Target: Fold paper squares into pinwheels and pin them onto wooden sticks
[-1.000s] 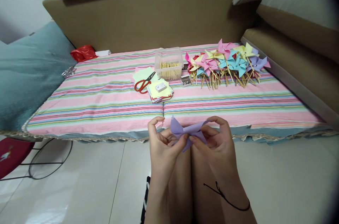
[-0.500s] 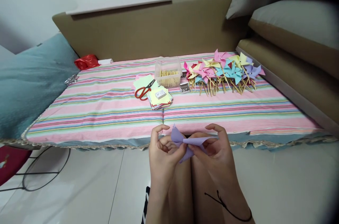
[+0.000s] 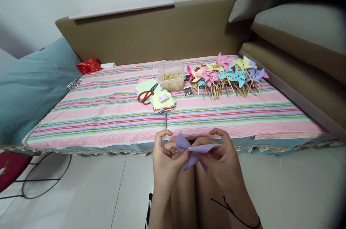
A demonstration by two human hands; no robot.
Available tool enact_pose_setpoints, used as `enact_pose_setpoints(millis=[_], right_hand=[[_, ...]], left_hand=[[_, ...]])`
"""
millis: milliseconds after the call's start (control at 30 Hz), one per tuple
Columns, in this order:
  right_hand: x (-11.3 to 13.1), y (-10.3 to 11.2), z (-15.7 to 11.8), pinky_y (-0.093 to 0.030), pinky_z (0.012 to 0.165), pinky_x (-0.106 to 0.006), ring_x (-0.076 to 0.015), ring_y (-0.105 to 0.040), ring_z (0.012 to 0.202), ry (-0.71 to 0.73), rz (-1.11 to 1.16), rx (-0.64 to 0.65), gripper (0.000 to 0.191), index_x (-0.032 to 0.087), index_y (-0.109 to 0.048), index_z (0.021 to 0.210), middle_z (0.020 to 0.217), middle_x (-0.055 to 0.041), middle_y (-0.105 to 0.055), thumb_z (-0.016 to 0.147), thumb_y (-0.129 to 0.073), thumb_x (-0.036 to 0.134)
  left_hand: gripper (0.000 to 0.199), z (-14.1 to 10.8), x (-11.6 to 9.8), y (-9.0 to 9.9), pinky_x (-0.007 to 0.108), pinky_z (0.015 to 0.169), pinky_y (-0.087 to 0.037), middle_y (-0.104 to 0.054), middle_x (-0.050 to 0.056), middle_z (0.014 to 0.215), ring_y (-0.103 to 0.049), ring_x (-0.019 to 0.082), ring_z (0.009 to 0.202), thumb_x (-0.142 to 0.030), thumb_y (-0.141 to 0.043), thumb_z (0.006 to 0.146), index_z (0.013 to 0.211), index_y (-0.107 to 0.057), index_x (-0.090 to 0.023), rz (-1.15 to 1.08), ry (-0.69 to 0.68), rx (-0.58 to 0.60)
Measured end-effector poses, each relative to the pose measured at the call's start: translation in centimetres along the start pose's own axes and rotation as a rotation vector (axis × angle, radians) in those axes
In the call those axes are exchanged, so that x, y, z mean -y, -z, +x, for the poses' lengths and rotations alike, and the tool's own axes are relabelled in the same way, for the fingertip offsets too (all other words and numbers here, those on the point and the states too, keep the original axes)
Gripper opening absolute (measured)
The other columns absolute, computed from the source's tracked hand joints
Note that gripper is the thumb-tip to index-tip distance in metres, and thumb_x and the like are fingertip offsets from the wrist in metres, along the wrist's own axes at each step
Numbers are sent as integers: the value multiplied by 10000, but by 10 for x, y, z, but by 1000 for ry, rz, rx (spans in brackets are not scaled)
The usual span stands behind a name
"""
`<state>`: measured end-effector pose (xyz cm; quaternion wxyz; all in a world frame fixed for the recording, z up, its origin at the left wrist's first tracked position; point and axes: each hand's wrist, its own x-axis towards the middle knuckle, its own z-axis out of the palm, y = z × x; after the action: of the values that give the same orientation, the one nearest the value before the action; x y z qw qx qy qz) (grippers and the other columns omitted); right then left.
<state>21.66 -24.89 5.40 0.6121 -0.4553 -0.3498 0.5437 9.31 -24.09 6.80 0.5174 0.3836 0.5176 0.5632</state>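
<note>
A purple paper pinwheel (image 3: 203, 147), its blades folded toward the centre, is held above my knees. My left hand (image 3: 169, 157) pinches it near the middle with thumb and fingers, index finger raised. From the other side my right hand (image 3: 222, 155) grips it, thumb close to the centre and index finger also lifted. No stick shows on this pinwheel. Beyond my hands, on the striped cloth (image 3: 102, 113), lie red-handled scissors (image 3: 145, 97) and a stack of paper sheets (image 3: 169, 104) with a small white box (image 3: 163, 98) on top.
A clear plastic box (image 3: 171, 85) of wooden sticks stands behind the papers, with a small open box of metal pieces (image 3: 187, 92) beside it. Finished pinwheels (image 3: 229, 74) are heaped at the right. A red bag (image 3: 89, 66) lies far left; a red stool (image 3: 12, 169) stands at lower left.
The purple pinwheel has tilted slightly in my hands, and a lower blade now shows beneath my right thumb. Both hands keep their hold. The view has shifted a little.
</note>
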Motion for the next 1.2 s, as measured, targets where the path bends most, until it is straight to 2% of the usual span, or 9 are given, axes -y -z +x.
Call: enact_pose_setpoints(millis=[133, 300, 433, 633, 733, 1200], right_hand=[[1, 1, 0, -530, 627, -272, -172, -696, 724, -1, 0, 3, 552, 284, -408, 1013, 757, 27, -741, 658, -828, 236], [1, 2, 0, -516, 584, -270, -186, -693, 701, -6, -28, -40, 567, 276, -406, 1008, 731, 20, -730, 638, -835, 240], [0, 3, 0, -514, 568, -278, -184, -675, 653, 13, -56, -62, 566, 277, -410, 1023, 674, 42, -695, 647, -833, 278], [0, 6, -1, -536, 672, -307, -187, -680, 749, 12, -61, -41, 601, 306, -417, 1132, 728, 47, -694, 684, -817, 284], [-1, 10, -1, -530, 663, -296, -187, -684, 760, -9, -50, -8, 640, 311, -407, 1177, 764, 33, -715, 688, -820, 282], [-2, 15, 1, -524, 667, -295, -192, -699, 715, -18, -67, -22, 662, 295, -404, 1145, 685, 46, -715, 653, -846, 317]], left_hand=[[533, 1, 1, 2, 155, 484, -369, -668, -64, 566, -512, 79, 448, -162, -760, 641, 999, -376, -254, 14, 38, 55], [533, 3, 7, 4, 143, 446, -321, -647, -78, 545, -463, 67, 403, -192, -769, 655, 1008, -375, -259, 28, 48, 68], [542, 4, 8, 3, 151, 459, -339, -657, -71, 567, -498, 77, 426, -198, -779, 647, 1009, -380, -260, 29, 39, 71], [564, 2, 5, 0, 181, 541, -418, -694, -43, 664, -596, 106, 541, -179, -772, 666, 1042, -361, -269, -27, -1, 76], [570, 1, 1, 0, 182, 544, -420, -689, -49, 672, -597, 105, 550, -170, -770, 671, 1054, -361, -270, -25, 20, 93], [659, -1, -2, 4, 233, 669, -481, -699, -14, 805, -645, 116, 697, -164, -763, 715, 1182, -307, -256, -82, 81, 265]])
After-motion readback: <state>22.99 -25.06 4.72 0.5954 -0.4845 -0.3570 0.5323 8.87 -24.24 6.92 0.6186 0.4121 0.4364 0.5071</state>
